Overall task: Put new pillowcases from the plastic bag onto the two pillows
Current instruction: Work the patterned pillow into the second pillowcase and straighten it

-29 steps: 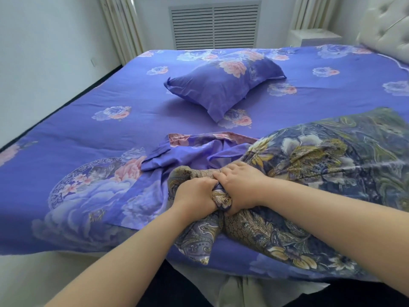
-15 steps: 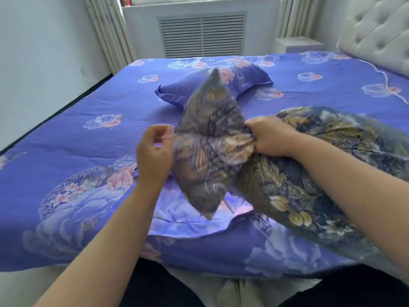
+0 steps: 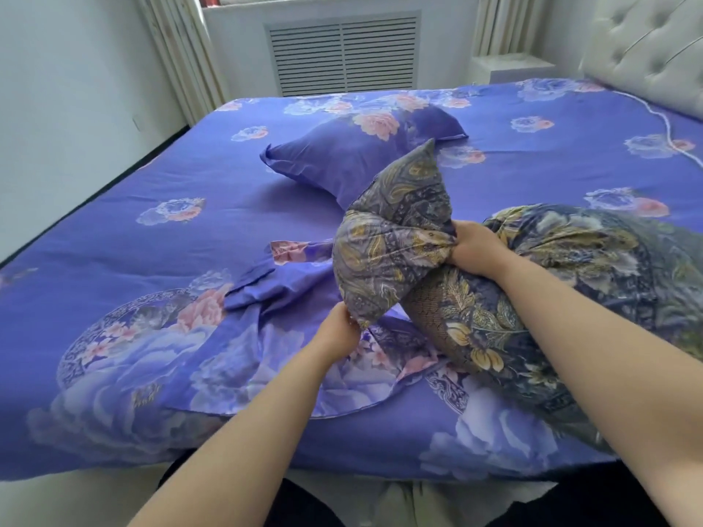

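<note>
A pillow in a dark paisley-and-gold cover (image 3: 395,237) lies at the bed's near right, its near end lifted into a peak. My right hand (image 3: 475,245) pinches the gathered fabric at the pillow's middle. My left hand (image 3: 338,332) grips the lower corner of the raised end. Under it a loose purple floral pillowcase (image 3: 289,359) is spread flat on the bed. A second pillow in a purple floral case (image 3: 357,150) rests farther back at the centre. No plastic bag is in view.
The bed (image 3: 114,230) carries a purple floral sheet and fills most of the view. A tufted white headboard (image 3: 646,51) stands at the right, a white nightstand (image 3: 509,68) and a radiator grille (image 3: 342,55) at the back, a wall at the left.
My hands lifted the paisley pillow's end from the bed edge. The left hand has since dropped from the upper left side to the lower corner; the right stays on the gathered middle.
</note>
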